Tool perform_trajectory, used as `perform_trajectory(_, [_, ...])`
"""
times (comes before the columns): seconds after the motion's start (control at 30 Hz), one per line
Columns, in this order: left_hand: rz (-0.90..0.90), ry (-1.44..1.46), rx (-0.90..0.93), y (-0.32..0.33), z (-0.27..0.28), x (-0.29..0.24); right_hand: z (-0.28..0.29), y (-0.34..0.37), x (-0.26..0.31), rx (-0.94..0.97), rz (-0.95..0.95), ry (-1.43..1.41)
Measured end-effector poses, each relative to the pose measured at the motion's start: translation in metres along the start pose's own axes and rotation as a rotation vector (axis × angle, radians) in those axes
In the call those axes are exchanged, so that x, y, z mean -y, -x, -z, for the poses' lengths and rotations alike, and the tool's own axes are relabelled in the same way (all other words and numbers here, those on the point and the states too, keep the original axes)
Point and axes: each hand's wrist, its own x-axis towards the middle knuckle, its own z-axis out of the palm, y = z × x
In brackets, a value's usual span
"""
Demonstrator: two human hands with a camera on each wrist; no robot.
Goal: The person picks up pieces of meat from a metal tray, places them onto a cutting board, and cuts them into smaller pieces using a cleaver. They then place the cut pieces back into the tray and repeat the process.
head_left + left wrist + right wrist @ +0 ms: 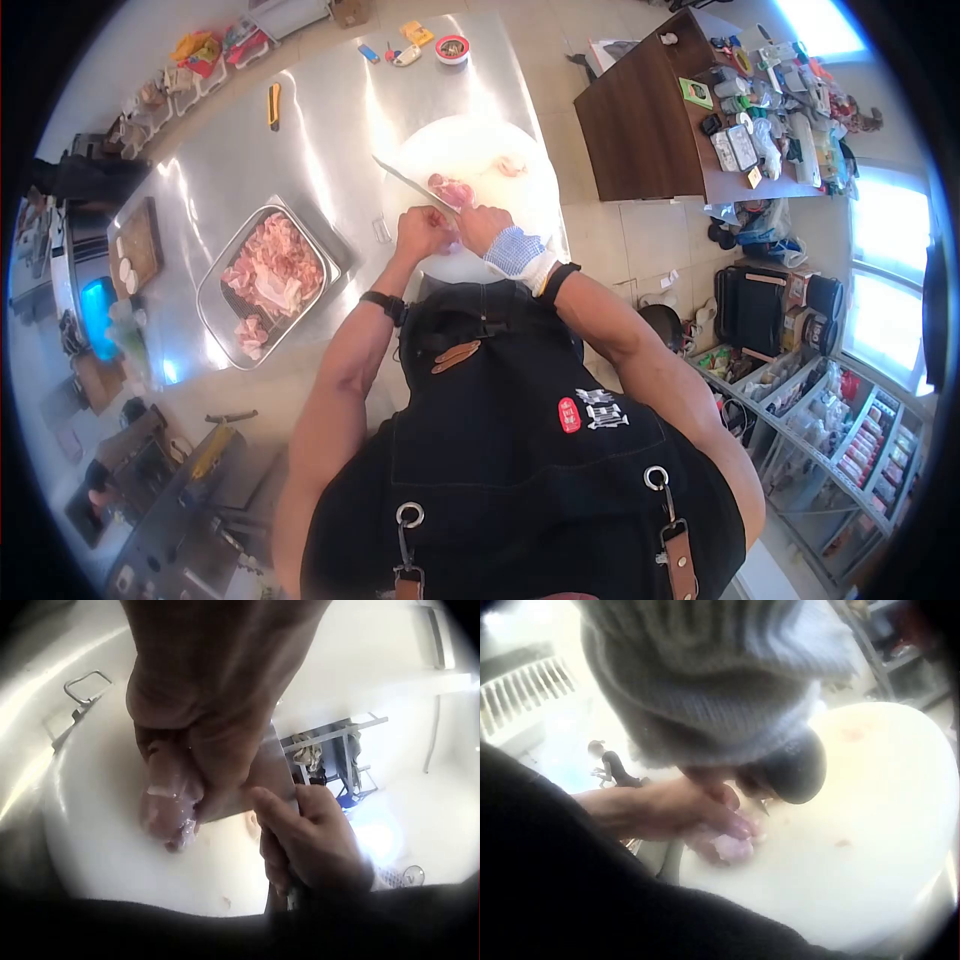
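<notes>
Left hand [425, 232] grasping meat [171, 796] low over board [430, 145], near board's edge. Right hand [483, 228] wrapped round knife [405, 180] handle, blade angled away past left hand. Second piece [452, 190] just beyond blade. Heap [275, 265] waiting in tray [213, 322] to left. Looks like cutting or trimming, mid-step. Next stroke calls for firm hold, left fingers well clear of edge.
</notes>
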Motion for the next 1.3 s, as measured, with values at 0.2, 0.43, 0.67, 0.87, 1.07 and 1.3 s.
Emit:
perform_trajectory(0.2, [0.163, 0.231, -0.032, 0.023, 0.029, 0.003, -0.013, 0.038, -0.026, 0.052, -0.016, 0.025])
perform_trajectory(0.43, [-0.065, 0.570, -0.139, -0.001, 0.021, 0.020, 0.002, 0.054, -0.050, 0.021, -0.029, 0.040])
perform_trajectory(0.67, [-0.040, 0.130, -0.274, -0.001, 0.012, 0.024, 0.018, 0.059, -0.053, -0.025, -0.081, 0.011])
perform_trajectory(0.87, [0.099, 0.083, -0.199, 0.027, 0.028, 0.028, 0.036, 0.086, -0.044, 0.018, 0.005, 0.009])
perform_trajectory(1.07, [0.059, -0.120, -0.277, 0.046, 0.038, 0.029, 0.049, 0.105, -0.037, 0.125, 0.089, 0.060])
perform_trajectory(1.3, [-0.315, -0.075, -0.472, 0.044, 0.020, 0.035, 0.036, 0.102, -0.034, 0.163, 0.107, 0.103])
